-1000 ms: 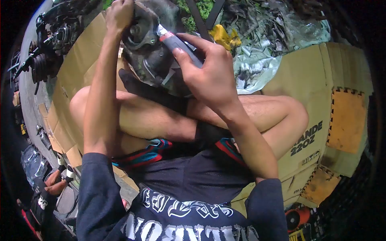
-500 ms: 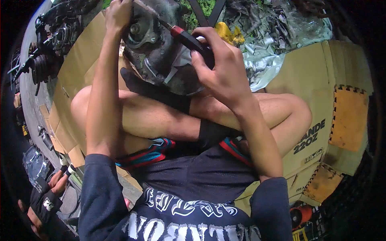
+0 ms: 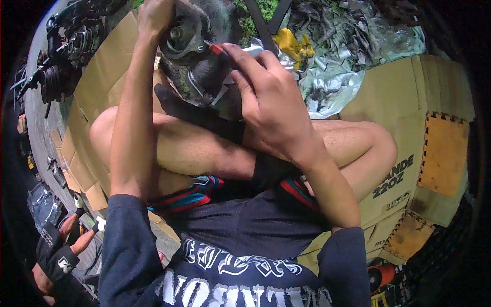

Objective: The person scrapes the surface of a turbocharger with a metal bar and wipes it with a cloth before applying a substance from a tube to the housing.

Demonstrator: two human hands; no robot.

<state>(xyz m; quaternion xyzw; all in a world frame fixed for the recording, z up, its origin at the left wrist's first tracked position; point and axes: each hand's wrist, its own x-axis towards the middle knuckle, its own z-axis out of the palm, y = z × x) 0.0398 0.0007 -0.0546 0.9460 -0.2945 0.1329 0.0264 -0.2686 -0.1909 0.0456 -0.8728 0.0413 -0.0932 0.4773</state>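
My right hand [image 3: 271, 92] is closed around a screwdriver [image 3: 217, 49] with a red and black handle; the fingers hide most of it. Its thin tip points up and left at a bolt area on a dark, greasy engine housing [image 3: 212, 77]. The housing has a round opening with a metal hub inside and lies in front of my crossed legs. At the top edge of the view, my left hand [image 3: 155, 19] is closed at the housing's left rim; its fingertips are partly hidden.
Cardboard [image 3: 394, 97] lies under me, with orange foam mats [image 3: 444, 153] on the right. A yellow cloth [image 3: 293, 43], plastic sheeting [image 3: 332, 84] and dirty rags are beyond the housing. Metal parts [image 3: 79, 48] stand at left. Another person [image 3: 59, 248] is at lower left.
My right hand has turned over the screwdriver, and the tool's tip has moved lower, near the opening's rim. My left hand has shifted slightly right. The other person's arms have moved.
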